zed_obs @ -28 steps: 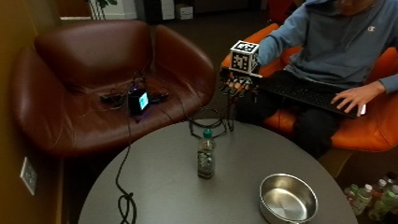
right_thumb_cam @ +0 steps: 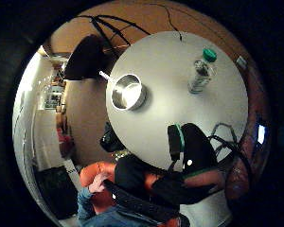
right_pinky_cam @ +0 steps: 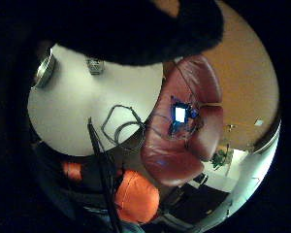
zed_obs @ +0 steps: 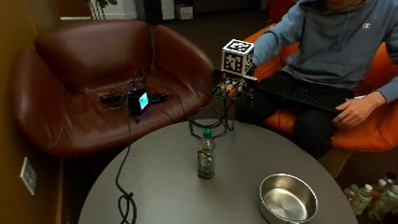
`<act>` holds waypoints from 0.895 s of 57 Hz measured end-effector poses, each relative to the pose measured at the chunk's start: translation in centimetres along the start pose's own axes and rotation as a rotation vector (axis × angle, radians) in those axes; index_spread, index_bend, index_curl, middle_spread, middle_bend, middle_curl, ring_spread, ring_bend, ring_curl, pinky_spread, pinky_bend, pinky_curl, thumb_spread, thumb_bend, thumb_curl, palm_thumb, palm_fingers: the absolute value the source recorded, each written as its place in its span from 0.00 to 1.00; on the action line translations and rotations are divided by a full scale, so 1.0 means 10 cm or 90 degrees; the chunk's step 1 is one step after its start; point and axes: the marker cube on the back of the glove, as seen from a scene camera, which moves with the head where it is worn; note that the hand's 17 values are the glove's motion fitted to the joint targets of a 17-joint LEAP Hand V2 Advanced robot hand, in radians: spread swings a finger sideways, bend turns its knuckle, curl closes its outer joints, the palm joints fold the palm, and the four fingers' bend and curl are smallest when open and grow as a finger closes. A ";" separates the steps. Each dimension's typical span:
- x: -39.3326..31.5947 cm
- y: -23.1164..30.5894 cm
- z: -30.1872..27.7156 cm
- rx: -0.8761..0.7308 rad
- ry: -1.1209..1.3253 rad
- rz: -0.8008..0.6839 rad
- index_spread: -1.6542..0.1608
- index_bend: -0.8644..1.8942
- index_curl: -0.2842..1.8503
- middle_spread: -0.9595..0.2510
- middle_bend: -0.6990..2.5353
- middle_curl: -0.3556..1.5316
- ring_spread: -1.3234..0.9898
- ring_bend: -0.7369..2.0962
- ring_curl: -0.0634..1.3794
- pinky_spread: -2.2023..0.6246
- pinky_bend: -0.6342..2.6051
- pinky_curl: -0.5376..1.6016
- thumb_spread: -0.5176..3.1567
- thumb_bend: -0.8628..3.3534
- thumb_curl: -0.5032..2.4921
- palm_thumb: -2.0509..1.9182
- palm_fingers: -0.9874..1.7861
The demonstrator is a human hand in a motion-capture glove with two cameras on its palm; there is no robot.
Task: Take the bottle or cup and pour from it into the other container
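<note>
A clear bottle with a green cap stands upright near the middle of the round grey table. A steel bowl, with nothing showing inside it, sits on the table's right side. My gloved right hand hangs in the air beyond the table's far edge, above the seated person's lap. Its fingers droop loosely and hold nothing. It is well clear of the bottle. The thumb side palm view looks down on the bottle and the bowl. The little finger side palm view catches the bowl and the bottle at its rim.
Black cables trail across the table's left side, and a loop lies just behind the bottle. A brown leather chair holds a lit device. The bare left hand rests by a keyboard. Several bottles stand on the floor.
The gloved hand has drifted slightly toward the brown chair. The bottle and bowl stand where they were.
</note>
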 end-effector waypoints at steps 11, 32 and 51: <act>0.18 -0.05 0.05 -0.009 0.004 0.014 0.70 0.36 0.23 0.76 0.28 0.31 0.57 0.39 0.19 0.87 0.37 0.39 0.43 0.23 0.27 0.69 0.38; 0.59 -0.11 -0.01 -0.017 0.058 0.021 0.71 0.36 0.23 0.77 0.28 0.33 0.57 0.39 0.21 0.87 0.38 0.41 0.44 0.20 0.29 0.70 0.38; 0.95 -0.12 -0.19 -0.007 -0.003 0.041 0.71 0.36 0.24 0.77 0.27 0.34 0.57 0.39 0.22 0.87 0.37 0.41 0.44 0.20 0.30 0.71 0.38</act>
